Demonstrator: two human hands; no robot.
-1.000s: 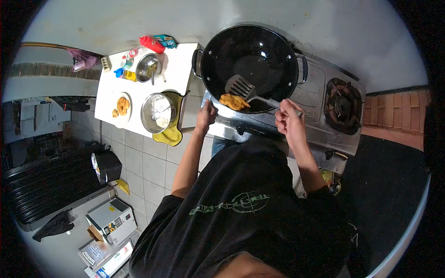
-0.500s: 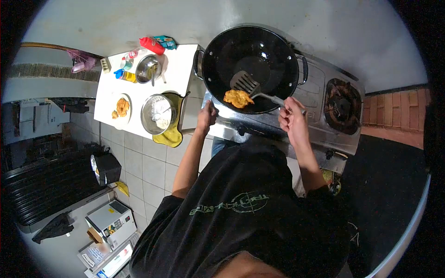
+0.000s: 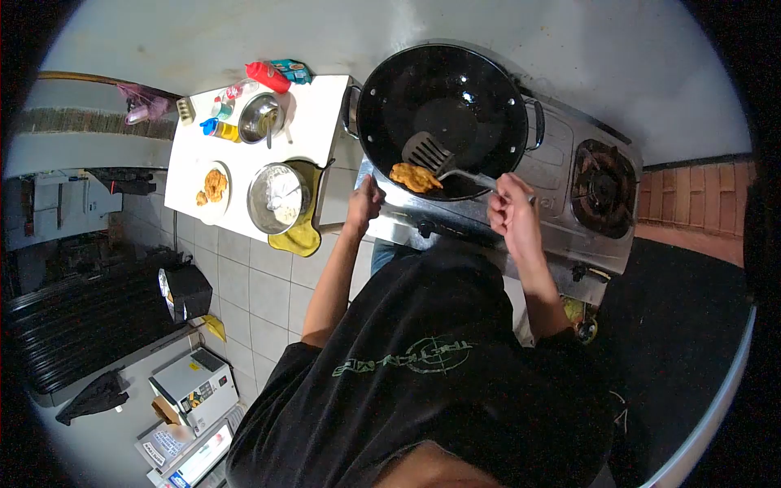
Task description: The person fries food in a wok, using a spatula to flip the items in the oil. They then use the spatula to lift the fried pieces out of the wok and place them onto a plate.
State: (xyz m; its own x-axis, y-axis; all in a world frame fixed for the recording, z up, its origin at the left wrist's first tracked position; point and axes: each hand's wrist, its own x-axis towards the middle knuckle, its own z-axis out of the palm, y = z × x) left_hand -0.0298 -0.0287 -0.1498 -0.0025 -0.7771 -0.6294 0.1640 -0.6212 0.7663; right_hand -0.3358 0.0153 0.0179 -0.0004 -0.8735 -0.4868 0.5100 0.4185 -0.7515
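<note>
My right hand (image 3: 512, 203) is wrapped around the handle of a slotted spatula (image 3: 429, 150). The spatula's head lies inside a large black wok (image 3: 480, 122). A golden-brown fried piece of food (image 3: 416, 176) rests along the wok's near side, against the spatula. Glossy dark liquid covers the wok's bottom. My left hand (image 3: 365, 202) is closed in a fist just left of the wok, by the stove's front left corner, and nothing shows in it.
The gas stove (image 3: 553, 175) has a second burner (image 3: 604, 185) at right. On the white table (image 3: 321, 114) at left are a bowl with white powder (image 3: 259, 203), a plate of fried pieces (image 3: 214, 213), a smaller metal bowl (image 3: 250, 122), a red bottle (image 3: 267, 76) and a yellow-green cloth (image 3: 298, 242).
The fried piece has shifted slightly left and looks more tilted against the spatula. The spatula's head has moved a little. My left hand stays in place.
</note>
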